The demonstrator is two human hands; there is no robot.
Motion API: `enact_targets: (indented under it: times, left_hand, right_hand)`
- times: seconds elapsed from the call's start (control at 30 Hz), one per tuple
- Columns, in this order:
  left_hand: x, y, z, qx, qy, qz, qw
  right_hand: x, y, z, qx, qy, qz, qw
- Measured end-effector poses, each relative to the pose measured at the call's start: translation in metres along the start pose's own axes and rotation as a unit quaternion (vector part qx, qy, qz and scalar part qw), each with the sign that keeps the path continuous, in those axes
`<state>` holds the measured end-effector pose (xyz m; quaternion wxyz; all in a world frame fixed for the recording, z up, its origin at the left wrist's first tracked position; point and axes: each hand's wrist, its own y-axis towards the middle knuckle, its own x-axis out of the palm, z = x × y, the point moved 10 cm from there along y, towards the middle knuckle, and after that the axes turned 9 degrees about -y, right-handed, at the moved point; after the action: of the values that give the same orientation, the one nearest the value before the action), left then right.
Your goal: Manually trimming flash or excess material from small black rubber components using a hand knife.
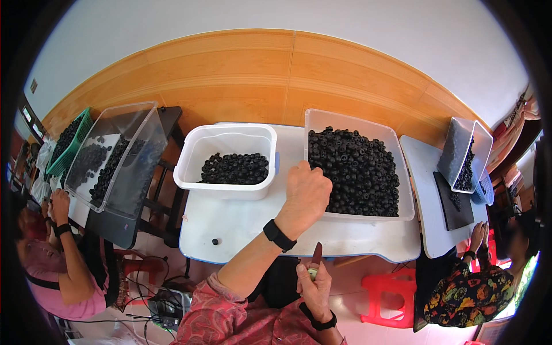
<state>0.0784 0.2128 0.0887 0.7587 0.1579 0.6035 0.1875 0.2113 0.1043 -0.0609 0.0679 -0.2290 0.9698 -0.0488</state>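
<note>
My left hand reaches across to the near left edge of a clear plastic bin. Its fingers are curled and mostly turned away, so what they hold is hidden. Heaped in that bin are small round black pieces, some showing a hole. Close to my body, my right hand grips a small knife with a reddish-brown blade pointing up. A white tub stands left of my left hand, with a smaller pile of black pieces in it.
One loose black piece lies on the white table. At the left, a person works by a clear bin and a green basket. Another person sits right, near a tilted bin. A red stool stands below.
</note>
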Motion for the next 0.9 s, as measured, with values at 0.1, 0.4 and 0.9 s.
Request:
enact_targets:
  times: [0.1,0.4,0.9]
  left_hand:
    - [-0.001,-0.001,0.002,0.006,-0.014,-0.010,1.000]
    - [-0.013,-0.006,0.003,0.052,-0.052,0.022,0.997]
    - [0.024,-0.007,-0.022,-0.036,-0.206,-0.067,0.976]
  right_hand:
    - [0.005,0.000,-0.002,-0.012,-0.005,-0.002,1.000]
    - [0.006,-0.004,-0.002,0.025,-0.007,0.001,1.000]
    - [0.004,-0.002,0.011,0.024,-0.016,-0.001,1.000]
